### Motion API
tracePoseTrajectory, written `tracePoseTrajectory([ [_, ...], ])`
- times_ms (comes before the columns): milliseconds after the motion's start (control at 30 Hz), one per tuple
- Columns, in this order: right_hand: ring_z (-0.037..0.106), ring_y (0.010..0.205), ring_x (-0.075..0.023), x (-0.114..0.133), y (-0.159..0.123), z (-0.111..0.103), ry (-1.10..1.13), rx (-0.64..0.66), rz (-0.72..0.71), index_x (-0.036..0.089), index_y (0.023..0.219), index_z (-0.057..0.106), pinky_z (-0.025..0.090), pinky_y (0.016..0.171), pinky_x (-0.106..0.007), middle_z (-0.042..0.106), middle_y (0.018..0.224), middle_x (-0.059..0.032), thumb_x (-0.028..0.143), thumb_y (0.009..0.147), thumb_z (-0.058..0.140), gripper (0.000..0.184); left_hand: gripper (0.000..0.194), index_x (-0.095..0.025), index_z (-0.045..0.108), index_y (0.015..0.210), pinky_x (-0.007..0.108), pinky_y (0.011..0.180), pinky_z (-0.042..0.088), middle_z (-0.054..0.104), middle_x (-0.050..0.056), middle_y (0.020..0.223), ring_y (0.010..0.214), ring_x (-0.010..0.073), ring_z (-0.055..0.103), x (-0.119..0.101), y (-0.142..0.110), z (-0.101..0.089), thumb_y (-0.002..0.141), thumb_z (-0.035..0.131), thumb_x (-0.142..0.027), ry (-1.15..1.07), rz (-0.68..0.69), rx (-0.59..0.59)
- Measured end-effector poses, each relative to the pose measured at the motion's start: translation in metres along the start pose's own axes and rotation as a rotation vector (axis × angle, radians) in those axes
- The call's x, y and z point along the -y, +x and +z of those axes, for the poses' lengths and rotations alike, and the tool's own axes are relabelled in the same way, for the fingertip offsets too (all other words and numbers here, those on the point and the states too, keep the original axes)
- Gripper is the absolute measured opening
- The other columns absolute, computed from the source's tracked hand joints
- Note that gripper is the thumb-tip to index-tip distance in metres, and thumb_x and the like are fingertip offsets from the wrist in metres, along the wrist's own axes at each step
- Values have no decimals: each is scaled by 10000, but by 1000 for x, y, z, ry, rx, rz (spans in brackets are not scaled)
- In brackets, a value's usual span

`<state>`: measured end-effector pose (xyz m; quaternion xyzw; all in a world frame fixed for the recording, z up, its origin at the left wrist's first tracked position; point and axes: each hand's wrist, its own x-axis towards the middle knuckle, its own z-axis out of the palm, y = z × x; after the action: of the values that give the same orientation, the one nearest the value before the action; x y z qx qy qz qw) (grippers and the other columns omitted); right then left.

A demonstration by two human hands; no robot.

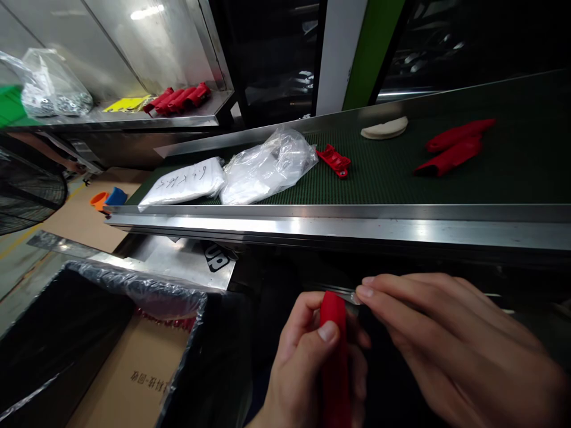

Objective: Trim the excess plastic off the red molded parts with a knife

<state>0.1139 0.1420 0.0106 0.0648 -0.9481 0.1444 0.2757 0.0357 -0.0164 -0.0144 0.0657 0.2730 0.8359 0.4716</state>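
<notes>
My left hand [298, 362] is wrapped round a long red plastic part [335, 356], held upright with the thumb pressed on its near face. Just to the right, my right hand [446, 339] pinches a thin, shiny metallic piece [350, 293] between thumb and fingertips. That piece reaches toward the top of the red part and passes partly behind it; its exact kind cannot be made out. Both hands are in front of the conveyor's metal edge [357, 224].
On the green belt [379, 178] lie a white packet [185, 181], a clear plastic bag [267, 169], a small red bracket [334, 160], a pale curved piece [384, 128] and two red parts [459, 145]. A black-lined bin [203, 309] stands left; more red parts [182, 100] sit on a shelf.
</notes>
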Motion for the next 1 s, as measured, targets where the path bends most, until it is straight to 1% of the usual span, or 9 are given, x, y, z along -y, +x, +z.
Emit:
tracePoseTrajectory([
  [233, 561, 1056, -217, 1, -3, -2, 13, 10, 13, 123, 1257, 622, 414, 912, -390, 619, 1198, -92, -23, 901, 507, 401, 175, -190, 588, 1040, 118, 363, 455, 622, 26, 912, 487, 45, 538, 7, 3, -7, 981, 458, -291, -44, 46, 66],
  [333, 553, 1053, -218, 1, -5, -2, 14, 34, -26, 121, 1306, 594, 407, 903, -385, 605, 1217, -100, -32, 888, 492, 457, 189, -188, 587, 1013, 136, 348, 454, 634, 25, 873, 475, 59, 529, 6, 3, -6, 959, 500, -348, -3, -2, -40],
  [433, 552, 1056, -225, 1, -9, -2, 11, 55, -36, 125, 1329, 583, 402, 901, -387, 598, 1232, -102, -20, 885, 481, 478, 289, -188, 568, 980, 143, 327, 433, 605, 11, 697, 436, 74, 488, 0, 1, 0, 934, 515, -469, 58, -78, -161],
  [500, 551, 1062, -231, 2, -13, -2, 7, 75, -49, 140, 1339, 579, 402, 896, -388, 594, 1250, -95, -10, 880, 485, 492, 335, -196, 543, 988, 127, 318, 398, 562, -5, 589, 382, 69, 444, -4, 0, 4, 932, 487, -521, 105, -125, -202],
  [567, 548, 1063, -238, 4, -14, -2, -8, 88, -75, 161, 1347, 576, 400, 889, -392, 593, 1264, -85, 12, 883, 495, 494, 333, -206, 525, 993, 120, 312, 372, 539, -17, 548, 345, 69, 425, -8, 1, 6, 941, 458, -528, 148, -144, -226],
  [633, 548, 1055, -242, 8, -15, -1, -14, 83, -69, 172, 1327, 592, 398, 884, -399, 600, 1260, -78, 38, 898, 507, 457, 304, -212, 527, 974, 128, 306, 370, 568, -17, 625, 349, 70, 441, -10, 3, 7, 947, 455, -505, 165, -126, -238],
  [767, 546, 1031, -234, 16, -13, 2, -9, 64, -63, 174, 1268, 626, 402, 873, -391, 617, 1228, -67, 49, 921, 508, 387, 263, -214, 542, 962, 137, 325, 393, 591, -18, 871, 399, 47, 468, -16, 8, 8, 967, 440, -456, 184, -85, -231],
  [867, 549, 1012, -238, 21, -14, 5, -2, 20, -29, 186, 1204, 654, 402, 866, -397, 629, 1197, -53, 26, 929, 465, 371, 258, -216, 540, 983, 135, 339, 407, 573, -12, 858, 454, 58, 470, -21, 11, 10, 980, 419, -444, 225, -70, -232],
  [1000, 543, 1015, -260, 27, -18, 8, -12, 41, -70, 163, 1179, 655, 403, 864, -423, 620, 1181, -76, 17, 917, 480, 347, 218, -201, 513, 972, 124, 374, 403, 556, 6, 845, 573, 91, 469, -26, 15, 11, 979, 435, -404, 217, -27, -234],
])
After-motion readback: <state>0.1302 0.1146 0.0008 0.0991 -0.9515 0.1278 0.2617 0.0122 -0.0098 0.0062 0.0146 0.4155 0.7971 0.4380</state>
